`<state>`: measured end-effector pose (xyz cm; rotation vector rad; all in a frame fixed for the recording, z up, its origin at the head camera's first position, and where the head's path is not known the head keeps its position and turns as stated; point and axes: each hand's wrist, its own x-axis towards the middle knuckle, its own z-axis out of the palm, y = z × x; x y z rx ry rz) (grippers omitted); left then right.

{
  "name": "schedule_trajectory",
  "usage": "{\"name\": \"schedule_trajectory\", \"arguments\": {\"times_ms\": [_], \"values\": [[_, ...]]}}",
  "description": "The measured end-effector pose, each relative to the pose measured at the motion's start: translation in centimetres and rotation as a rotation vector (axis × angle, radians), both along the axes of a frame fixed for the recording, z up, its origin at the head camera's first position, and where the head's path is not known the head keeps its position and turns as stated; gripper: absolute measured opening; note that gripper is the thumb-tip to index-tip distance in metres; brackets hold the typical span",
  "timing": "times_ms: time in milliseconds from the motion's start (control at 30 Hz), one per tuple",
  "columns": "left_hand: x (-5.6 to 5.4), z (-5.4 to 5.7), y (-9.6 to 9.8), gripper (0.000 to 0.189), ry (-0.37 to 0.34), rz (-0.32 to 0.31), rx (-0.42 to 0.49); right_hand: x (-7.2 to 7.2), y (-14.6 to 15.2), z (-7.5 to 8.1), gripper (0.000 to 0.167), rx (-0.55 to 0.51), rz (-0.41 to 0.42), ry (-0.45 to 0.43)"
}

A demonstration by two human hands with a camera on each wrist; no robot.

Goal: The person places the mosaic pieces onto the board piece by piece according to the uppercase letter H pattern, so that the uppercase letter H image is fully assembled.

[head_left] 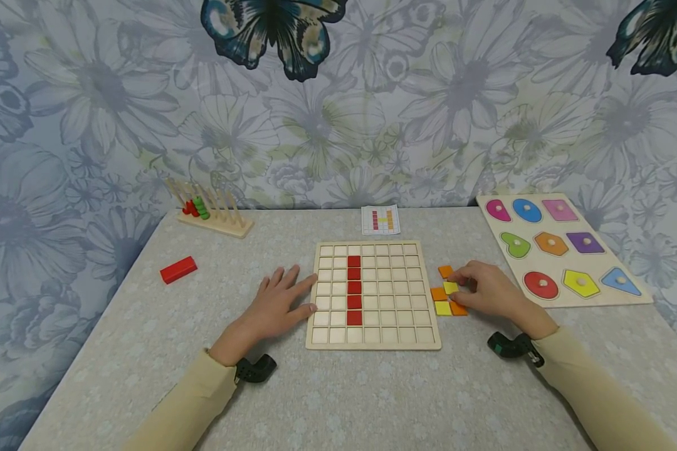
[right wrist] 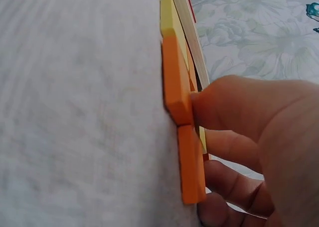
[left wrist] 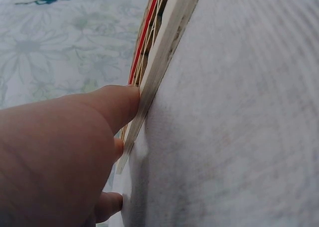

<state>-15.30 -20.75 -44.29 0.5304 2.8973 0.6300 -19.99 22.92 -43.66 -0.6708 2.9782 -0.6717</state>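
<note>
A wooden grid board [head_left: 373, 346] lies flat in the middle of the table, with a column of red square tiles [head_left: 354, 287] set in its cells. My left hand [head_left: 275, 302] is spread at the board's left side; its thumb and forefinger touch the edge, which the left wrist view shows close up as a pale wooden rim [left wrist: 162, 62]. At the board's right, my right hand [head_left: 489, 288] has thumb and forefinger on either side of a yellow tile [head_left: 450, 287], pinching it. Around it lie orange tiles [head_left: 439, 294] and another yellow tile [head_left: 443, 308]; an orange tile [right wrist: 175, 80] shows near the thumb.
Behind the board lies a printed pattern card [head_left: 380, 220]. A shape puzzle board [head_left: 521, 225] with knobbed pieces fills the right side. To the left are a red block [head_left: 178, 270] and a wooden peg stand [head_left: 217, 224] holding red and green beads.
</note>
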Motion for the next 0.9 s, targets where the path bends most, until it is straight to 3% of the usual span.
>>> {"name": "schedule_trajectory", "arguments": {"times_ms": [900], "values": [[-0.05,-0.03,-0.12,0.062,-0.007,-0.004,0.007,-0.09,0.27,-0.15,0.024,-0.021,0.05,0.036]]}}
